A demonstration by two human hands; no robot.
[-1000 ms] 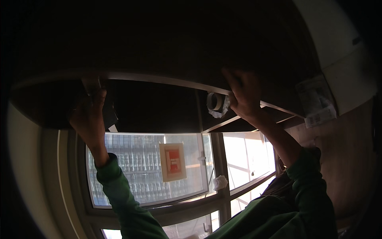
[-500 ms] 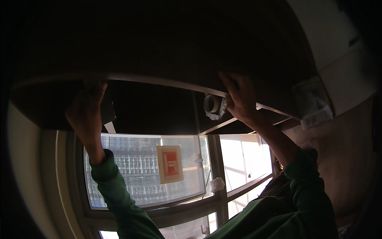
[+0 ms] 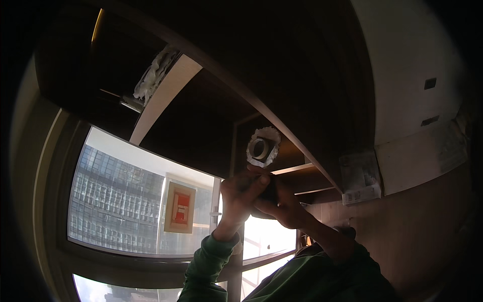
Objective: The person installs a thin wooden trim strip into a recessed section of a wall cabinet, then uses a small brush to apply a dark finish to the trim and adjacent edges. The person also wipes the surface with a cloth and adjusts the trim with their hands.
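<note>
My left hand [image 3: 240,195] and my right hand [image 3: 288,207] meet in front of the dark cabinet, fingers curled in toward each other. Something dark sits between them, too shadowed to make out. Just beyond the fingertips is a pale ring-shaped roll [image 3: 259,148], like a tape roll, circled by crumpled white material [image 3: 271,135]. The dark wooden cabinet [image 3: 201,108] has a long edge strip [image 3: 241,93] slanting across the view and several compartments.
Crumpled white plastic [image 3: 153,75] lies in the far-left compartment beside a pale divider [image 3: 168,90]. A window [image 3: 121,201] with a red-and-white sticker [image 3: 180,207] stands at the left. A clear packet [image 3: 360,176] is at the right, above the wood-look floor [image 3: 402,236].
Both hands have left the cabinet edge and come together at the middle, the left moving right and down. The view has turned, so the edge now slants and more of the left compartment shows.
</note>
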